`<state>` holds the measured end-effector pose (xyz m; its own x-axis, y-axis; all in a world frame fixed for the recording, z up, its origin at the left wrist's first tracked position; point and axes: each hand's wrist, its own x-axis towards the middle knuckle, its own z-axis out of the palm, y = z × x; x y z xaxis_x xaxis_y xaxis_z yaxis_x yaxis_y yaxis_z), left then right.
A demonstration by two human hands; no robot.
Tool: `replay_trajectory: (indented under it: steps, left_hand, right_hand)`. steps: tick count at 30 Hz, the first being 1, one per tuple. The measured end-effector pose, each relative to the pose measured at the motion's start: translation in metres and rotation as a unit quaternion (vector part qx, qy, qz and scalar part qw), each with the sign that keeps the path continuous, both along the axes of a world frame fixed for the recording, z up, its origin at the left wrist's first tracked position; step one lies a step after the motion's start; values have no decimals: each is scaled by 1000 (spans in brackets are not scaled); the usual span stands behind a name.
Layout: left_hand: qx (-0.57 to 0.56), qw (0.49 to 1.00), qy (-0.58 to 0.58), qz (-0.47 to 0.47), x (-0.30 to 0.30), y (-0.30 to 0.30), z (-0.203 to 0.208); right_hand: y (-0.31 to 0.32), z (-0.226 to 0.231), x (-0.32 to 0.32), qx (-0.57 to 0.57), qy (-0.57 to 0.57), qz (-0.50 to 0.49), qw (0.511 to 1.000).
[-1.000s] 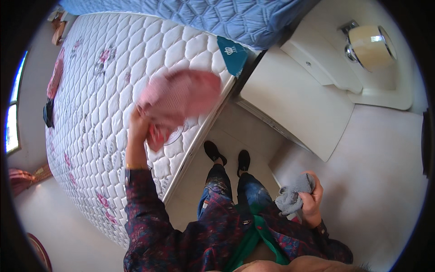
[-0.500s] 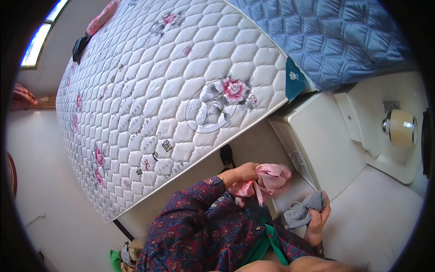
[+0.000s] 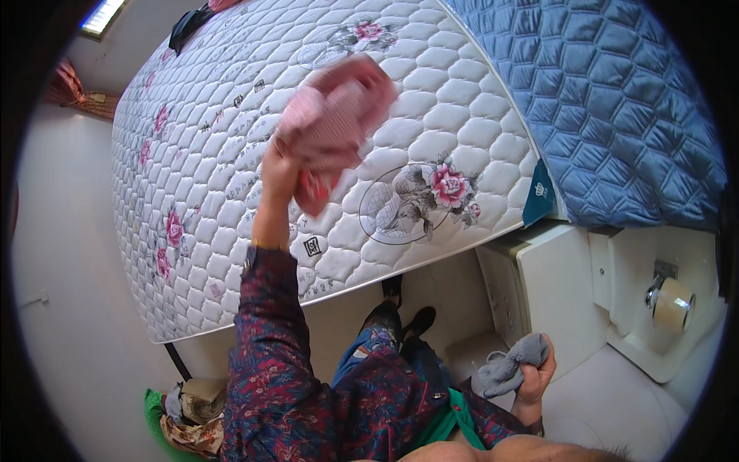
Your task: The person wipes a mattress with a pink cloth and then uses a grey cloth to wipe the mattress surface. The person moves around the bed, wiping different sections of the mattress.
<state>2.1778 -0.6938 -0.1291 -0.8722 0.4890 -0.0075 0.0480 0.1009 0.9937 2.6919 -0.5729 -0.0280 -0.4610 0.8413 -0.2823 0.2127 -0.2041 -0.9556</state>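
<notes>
My left hand (image 3: 279, 171) reaches out over the white quilted mattress (image 3: 431, 115), closed on one end of a pink cloth (image 3: 339, 115). Motion blurs the cloth, and part of it hangs down beside my wrist. I cannot tell whether it touches the mattress. Lower right, close to my body, my right hand (image 3: 536, 377) grips a bunched grey knitted cloth (image 3: 508, 368) with a thin loose string at its edge. My fingers there are wrapped round its right side.
A blue quilted cover (image 3: 585, 92) lies across the mattress's right end. Below it stands a pale bedside cabinet (image 3: 558, 285), with a lamp (image 3: 673, 304) further right. A dark item (image 3: 188, 29) sits at the far edge. Heaped fabrics (image 3: 202, 416) lie at lower left.
My left hand has swung from in front of my body up and left over the mattress, taking the pink cloth along. My right hand still holds the grey cloth. The view has shifted.
</notes>
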Motion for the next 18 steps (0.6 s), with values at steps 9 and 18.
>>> replay_trajectory:
  steps: [9, 18]
  left_hand:
    - [-325, 856, 392, -88, 27, 77, -222]
    - [-61, 596, -555, -577, 293, -5, -46]
  right_hand:
    - [-10, -9, -45, -24, -37, 26, 999]
    - [0, 17, -96, -7, -19, 59, 998]
